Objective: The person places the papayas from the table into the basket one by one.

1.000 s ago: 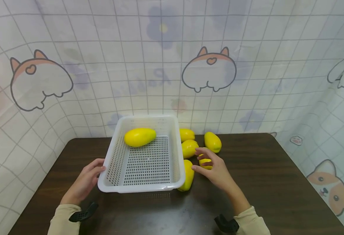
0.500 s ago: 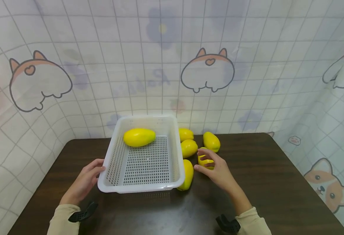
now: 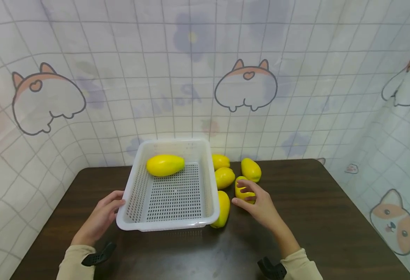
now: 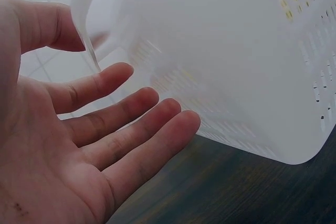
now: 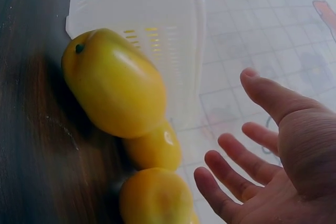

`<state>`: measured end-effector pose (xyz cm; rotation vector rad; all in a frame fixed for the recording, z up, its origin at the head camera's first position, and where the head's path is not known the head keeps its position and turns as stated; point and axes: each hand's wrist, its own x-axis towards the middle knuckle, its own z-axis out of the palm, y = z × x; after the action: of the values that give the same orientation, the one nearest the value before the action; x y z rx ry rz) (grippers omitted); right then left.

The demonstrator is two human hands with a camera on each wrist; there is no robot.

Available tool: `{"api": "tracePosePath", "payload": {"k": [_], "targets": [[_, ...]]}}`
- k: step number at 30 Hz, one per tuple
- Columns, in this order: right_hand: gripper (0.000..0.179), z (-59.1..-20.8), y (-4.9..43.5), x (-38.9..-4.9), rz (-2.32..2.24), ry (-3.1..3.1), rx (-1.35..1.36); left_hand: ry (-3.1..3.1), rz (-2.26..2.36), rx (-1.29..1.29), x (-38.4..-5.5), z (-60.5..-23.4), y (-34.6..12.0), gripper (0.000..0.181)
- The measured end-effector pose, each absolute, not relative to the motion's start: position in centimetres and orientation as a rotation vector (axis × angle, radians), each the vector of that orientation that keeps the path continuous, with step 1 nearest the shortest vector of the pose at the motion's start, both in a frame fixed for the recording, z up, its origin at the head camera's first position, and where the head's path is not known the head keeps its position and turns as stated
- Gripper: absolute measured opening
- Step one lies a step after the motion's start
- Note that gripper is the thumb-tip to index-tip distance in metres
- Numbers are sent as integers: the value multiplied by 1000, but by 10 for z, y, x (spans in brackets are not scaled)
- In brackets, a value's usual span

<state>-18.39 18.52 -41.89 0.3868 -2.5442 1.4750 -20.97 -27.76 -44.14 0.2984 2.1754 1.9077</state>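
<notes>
A white perforated plastic basket point(image 3: 175, 224) stands on the dark table, a yellow papaya-like fruit point(image 3: 165, 165) with a greenish tip lying inside at its back left. My left hand point(image 3: 101, 216) is at the basket's left rim. In the left wrist view its thumb is at the rim and its straight fingers point(image 4: 152, 145) lie along the outer wall. To the basket's right, my right hand point(image 3: 259, 202) hovers with spread, slightly bent fingers and nothing in them. It partly covers a yellow fruit point(image 3: 240, 190); another yellow fruit point(image 3: 223, 210) lies left of its thumb, against the basket.
Two more yellow fruits lie by the basket's right wall, one further back point(image 3: 220, 161) and one nearer point(image 3: 224, 178). Another fruit point(image 3: 250, 170) is behind the right hand. A patterned cloth point(image 3: 313, 97) hangs behind the dark wooden table point(image 3: 317, 202) and at both sides.
My right hand has drifted slightly right, away from the fruit beside the basket. The left hand, basket and fruits stay in place; the head view shifts a little.
</notes>
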Motion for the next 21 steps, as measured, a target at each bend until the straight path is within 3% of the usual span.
{"api": "tracePosePath", "payload": {"k": [21], "targets": [[50,-424,181,-183,1489,-2606,345,2221,1868,244,-208,-444,-278,43]]}}
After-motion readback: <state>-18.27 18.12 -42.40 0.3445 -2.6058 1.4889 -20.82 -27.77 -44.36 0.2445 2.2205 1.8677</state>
